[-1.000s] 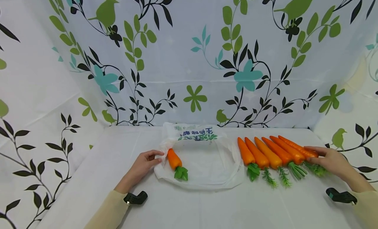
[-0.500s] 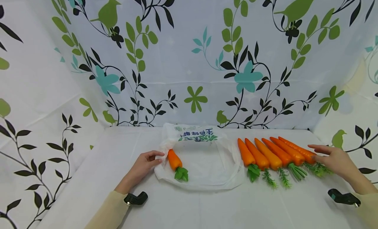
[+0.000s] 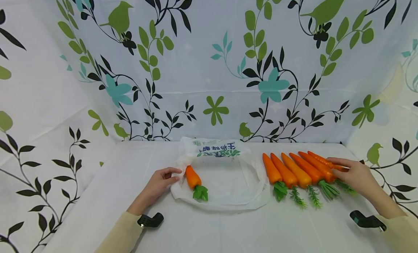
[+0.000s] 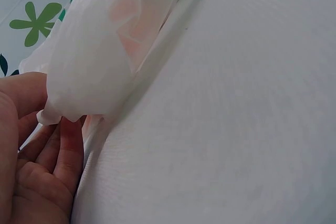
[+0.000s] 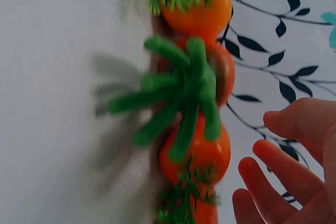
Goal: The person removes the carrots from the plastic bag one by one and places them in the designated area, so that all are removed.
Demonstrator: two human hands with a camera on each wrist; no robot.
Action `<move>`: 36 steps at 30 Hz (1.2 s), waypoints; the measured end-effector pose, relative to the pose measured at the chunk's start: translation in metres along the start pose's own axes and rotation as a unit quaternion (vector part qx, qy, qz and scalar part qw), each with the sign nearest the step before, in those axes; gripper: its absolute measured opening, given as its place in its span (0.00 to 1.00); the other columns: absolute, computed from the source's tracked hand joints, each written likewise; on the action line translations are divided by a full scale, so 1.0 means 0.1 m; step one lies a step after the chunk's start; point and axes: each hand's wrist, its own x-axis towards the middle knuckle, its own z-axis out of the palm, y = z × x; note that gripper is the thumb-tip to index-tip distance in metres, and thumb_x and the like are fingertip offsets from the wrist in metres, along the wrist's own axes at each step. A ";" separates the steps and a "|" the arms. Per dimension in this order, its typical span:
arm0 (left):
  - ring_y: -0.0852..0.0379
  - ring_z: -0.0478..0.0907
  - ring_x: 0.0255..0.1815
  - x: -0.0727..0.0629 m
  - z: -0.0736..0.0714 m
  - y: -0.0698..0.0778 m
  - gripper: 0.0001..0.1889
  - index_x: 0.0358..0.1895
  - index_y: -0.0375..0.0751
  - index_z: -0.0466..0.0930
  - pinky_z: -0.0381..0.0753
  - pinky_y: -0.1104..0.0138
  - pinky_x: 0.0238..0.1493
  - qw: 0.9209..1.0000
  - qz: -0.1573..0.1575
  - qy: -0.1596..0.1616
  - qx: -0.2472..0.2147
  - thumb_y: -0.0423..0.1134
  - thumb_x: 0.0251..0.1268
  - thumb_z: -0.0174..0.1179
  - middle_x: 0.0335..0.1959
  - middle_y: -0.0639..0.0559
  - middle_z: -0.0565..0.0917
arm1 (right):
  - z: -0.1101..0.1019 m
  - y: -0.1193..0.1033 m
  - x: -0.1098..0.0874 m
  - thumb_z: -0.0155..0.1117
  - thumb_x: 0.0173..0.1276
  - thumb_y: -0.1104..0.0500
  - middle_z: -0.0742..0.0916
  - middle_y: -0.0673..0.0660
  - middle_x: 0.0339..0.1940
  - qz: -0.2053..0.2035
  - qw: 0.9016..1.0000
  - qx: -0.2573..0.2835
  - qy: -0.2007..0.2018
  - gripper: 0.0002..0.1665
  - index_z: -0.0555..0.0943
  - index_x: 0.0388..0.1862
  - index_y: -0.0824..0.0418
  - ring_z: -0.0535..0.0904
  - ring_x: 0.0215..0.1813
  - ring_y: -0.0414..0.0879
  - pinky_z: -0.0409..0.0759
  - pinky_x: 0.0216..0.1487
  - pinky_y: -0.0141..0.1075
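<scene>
A thin white plastic bag with printing along its far end lies on the white table. One orange carrot with green leaves rests at the bag's left side; in the left wrist view its orange shows through the plastic. My left hand pinches the bag's left edge between thumb and fingers. To the right, several carrots lie side by side, green tops towards me. Over the rightmost ones is my right hand. In the right wrist view its fingers are spread and loosely bent, without a carrot between them.
The white table extends in front of the bag and to its left. Behind it hangs a curtain with leaves and birds printed on it. Dark wrist cameras sit under both forearms.
My right hand drew slightly right off the end carrot, then came back left and now covers part of the rightmost carrots. The left hand keeps its hold on the bag.
</scene>
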 end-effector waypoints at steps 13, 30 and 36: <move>0.50 0.64 0.51 0.02 0.02 -0.02 0.13 0.53 0.40 0.84 0.67 0.70 0.47 1.000 0.002 0.001 0.005 0.35 0.68 0.64 0.54 0.45 0.76 | 0.13 -0.47 0.02 0.68 0.66 0.62 0.82 0.73 0.54 -0.086 0.996 0.018 0.007 0.20 0.83 0.57 0.62 0.73 0.35 0.51 0.69 0.27 0.36; 0.50 0.63 0.54 0.01 -0.02 -0.02 0.13 0.53 0.39 0.84 0.67 0.70 0.51 1.000 -0.007 0.003 -0.005 0.35 0.68 0.63 0.57 0.44 0.75 | 0.23 -1.23 0.13 0.68 0.67 0.63 0.84 0.61 0.59 -0.135 0.987 0.073 -0.043 0.21 0.83 0.60 0.58 0.73 0.64 0.64 0.76 0.56 0.59; 0.50 0.62 0.45 0.02 -0.01 -0.04 0.13 0.52 0.37 0.84 0.64 0.67 0.37 1.000 0.005 0.009 -0.010 0.34 0.67 0.64 0.41 0.46 0.72 | 0.40 -1.41 0.20 0.68 0.67 0.62 0.85 0.59 0.58 -0.141 0.984 0.080 -0.066 0.21 0.84 0.60 0.55 0.76 0.61 0.62 0.78 0.55 0.57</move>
